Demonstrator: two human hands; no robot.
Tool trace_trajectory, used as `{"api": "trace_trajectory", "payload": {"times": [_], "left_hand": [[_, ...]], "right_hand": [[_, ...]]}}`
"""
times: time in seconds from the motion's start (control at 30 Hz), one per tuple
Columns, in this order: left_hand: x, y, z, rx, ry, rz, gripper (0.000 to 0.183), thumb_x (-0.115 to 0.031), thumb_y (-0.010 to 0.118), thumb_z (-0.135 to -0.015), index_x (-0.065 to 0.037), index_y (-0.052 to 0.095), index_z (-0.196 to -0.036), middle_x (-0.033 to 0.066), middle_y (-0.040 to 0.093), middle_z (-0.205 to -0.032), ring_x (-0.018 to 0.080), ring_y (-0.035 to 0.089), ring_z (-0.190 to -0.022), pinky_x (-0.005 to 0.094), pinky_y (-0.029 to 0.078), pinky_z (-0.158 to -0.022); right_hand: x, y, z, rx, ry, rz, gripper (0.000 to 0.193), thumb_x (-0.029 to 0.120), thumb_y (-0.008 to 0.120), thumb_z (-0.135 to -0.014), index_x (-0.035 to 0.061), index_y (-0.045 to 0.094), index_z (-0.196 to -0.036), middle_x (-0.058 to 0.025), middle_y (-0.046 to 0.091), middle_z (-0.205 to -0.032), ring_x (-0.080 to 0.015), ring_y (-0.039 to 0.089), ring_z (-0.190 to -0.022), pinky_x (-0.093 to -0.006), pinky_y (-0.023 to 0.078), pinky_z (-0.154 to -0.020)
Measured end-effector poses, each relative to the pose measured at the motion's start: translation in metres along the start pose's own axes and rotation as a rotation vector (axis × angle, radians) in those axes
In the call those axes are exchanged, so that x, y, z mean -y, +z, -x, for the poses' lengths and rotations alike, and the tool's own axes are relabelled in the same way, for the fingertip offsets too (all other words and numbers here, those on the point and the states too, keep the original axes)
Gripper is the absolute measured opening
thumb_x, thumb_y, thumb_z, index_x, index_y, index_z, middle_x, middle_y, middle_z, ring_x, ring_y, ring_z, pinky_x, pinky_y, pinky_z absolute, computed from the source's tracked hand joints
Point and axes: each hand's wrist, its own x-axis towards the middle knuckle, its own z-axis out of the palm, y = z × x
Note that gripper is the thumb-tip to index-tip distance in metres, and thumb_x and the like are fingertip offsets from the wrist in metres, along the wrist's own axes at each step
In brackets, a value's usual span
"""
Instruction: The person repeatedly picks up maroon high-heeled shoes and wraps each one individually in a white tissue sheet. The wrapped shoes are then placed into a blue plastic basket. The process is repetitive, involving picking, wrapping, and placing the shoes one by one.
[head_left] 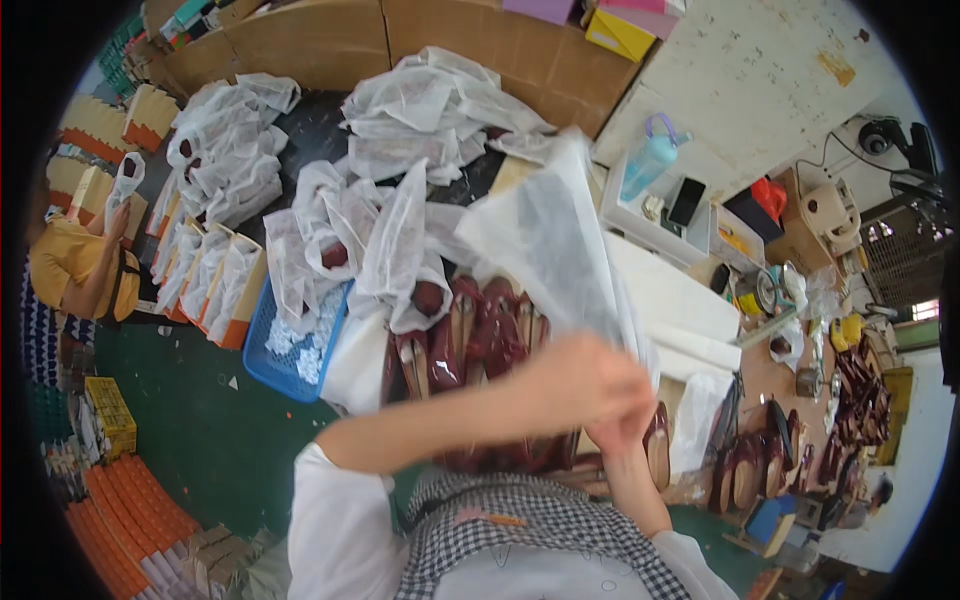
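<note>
A thin white shoe bag flares up and away from my hands, blurred by motion. My left hand, its arm reaching across my body, is closed on the bag's narrow near end. Against it, just below, my right hand looks closed too; its fingers are partly hidden and smeared, so what it grips does not show. Under and beyond my hands stand glossy dark red shoes in rows. A bagged shoe lies left of them, its dark red toe poking out. More filled white bags are heaped farther back.
Left of the shoes is a blue basket with crumpled pale pieces. A white tray holds a bottle and a phone. White sheets lie at right. A co-worker in yellow stands far left near open boxes of bagged shoes.
</note>
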Motion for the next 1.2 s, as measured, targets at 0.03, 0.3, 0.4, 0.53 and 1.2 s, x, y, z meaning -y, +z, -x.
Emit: {"api": "trace_trajectory", "payload": {"times": [0.03, 0.3, 0.4, 0.53, 1.2], "left_hand": [[0.005, 0.014, 0.010, 0.087, 0.004, -0.297, 0.013, -0.023, 0.065, -0.078, -0.011, 0.067, -0.081, 0.0082, 0.064, -0.077, 0.0268, 0.062, -0.063, 0.0345, 0.049, -0.055], [0.128, -0.088, 0.060, -0.318, -0.388, -0.865, 0.031, -0.032, 0.067, -0.078, -0.015, 0.065, -0.104, 0.0093, 0.058, -0.114, 0.0294, 0.055, -0.100, 0.0401, 0.044, -0.082], [0.207, -0.104, 0.101, -0.206, -0.472, -0.999, 0.042, -0.031, 0.066, -0.078, -0.016, 0.059, -0.117, 0.0117, 0.047, -0.130, 0.0341, 0.039, -0.122, 0.0474, 0.031, -0.101], [0.250, -0.105, 0.116, -0.084, -0.595, -0.942, 0.044, -0.027, 0.067, -0.075, -0.016, 0.059, -0.117, 0.0119, 0.045, -0.132, 0.0343, 0.031, -0.131, 0.0511, 0.020, -0.109], [0.184, -0.052, -0.007, -0.844, -0.448, 1.465, 0.049, -0.048, 0.039, -0.094, -0.017, 0.038, -0.133, 0.0040, 0.048, -0.125, 0.0205, 0.051, -0.111, 0.0348, 0.046, -0.093]], "right_hand": [[-0.004, -0.007, -0.019, 0.015, -0.046, 0.181, 0.062, 0.043, 0.043, -0.090, 0.0060, 0.031, -0.138, -0.0136, 0.046, -0.132, -0.0259, 0.051, -0.115, -0.0402, 0.042, -0.097], [-0.077, -0.022, -0.209, 0.469, -0.204, 1.405, 0.057, 0.020, 0.067, -0.080, 0.0015, 0.040, -0.127, -0.0229, 0.055, -0.115, -0.0307, 0.060, -0.100, -0.0337, 0.047, -0.085], [-0.061, 0.005, -0.278, 0.736, 0.402, 1.635, 0.040, 0.029, 0.065, -0.082, 0.0000, 0.060, -0.108, -0.0169, 0.067, -0.087, -0.0284, 0.066, -0.083, -0.0372, 0.052, -0.074], [-0.010, -0.040, -0.434, 0.261, -0.106, 1.883, 0.023, 0.020, 0.060, -0.080, 0.0043, 0.064, -0.097, -0.0130, 0.068, -0.084, -0.0278, 0.066, -0.078, -0.0387, 0.053, -0.070], [0.051, 0.088, -0.248, 0.964, -0.810, 1.947, 0.034, -0.008, 0.058, -0.067, 0.0054, 0.062, -0.098, -0.0105, 0.061, -0.094, -0.0286, 0.058, -0.090, -0.0355, 0.048, -0.080]]}}
